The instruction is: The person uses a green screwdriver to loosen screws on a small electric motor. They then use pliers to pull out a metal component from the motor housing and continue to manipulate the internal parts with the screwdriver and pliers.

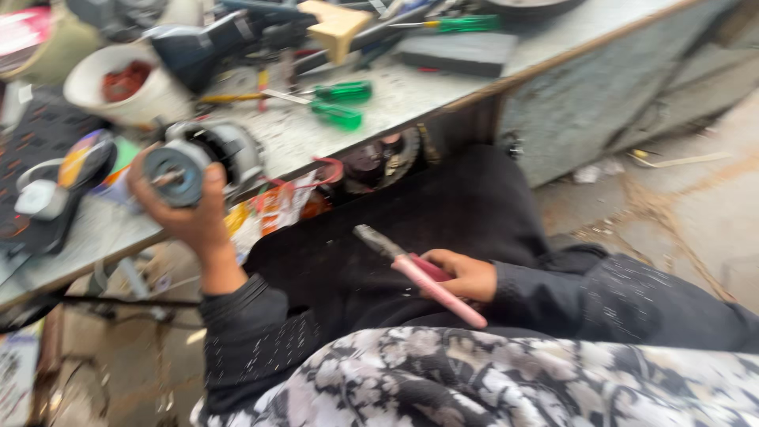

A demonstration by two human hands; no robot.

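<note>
your left hand grips a round grey motor part above the counter. your right hand is closed around pink-handled pliers over your lap.

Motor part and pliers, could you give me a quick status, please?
Left hand grips round motor part, raised at bench edge. Right hand holds pink-handled pliers over lap. Nothing between them.

This is a repair workshop. A worn, dusty workbench runs across the upper half of the frame, crowded with green-handled screwdrivers, loose tools and a white tub, above a gritty concrete floor at right.
</note>
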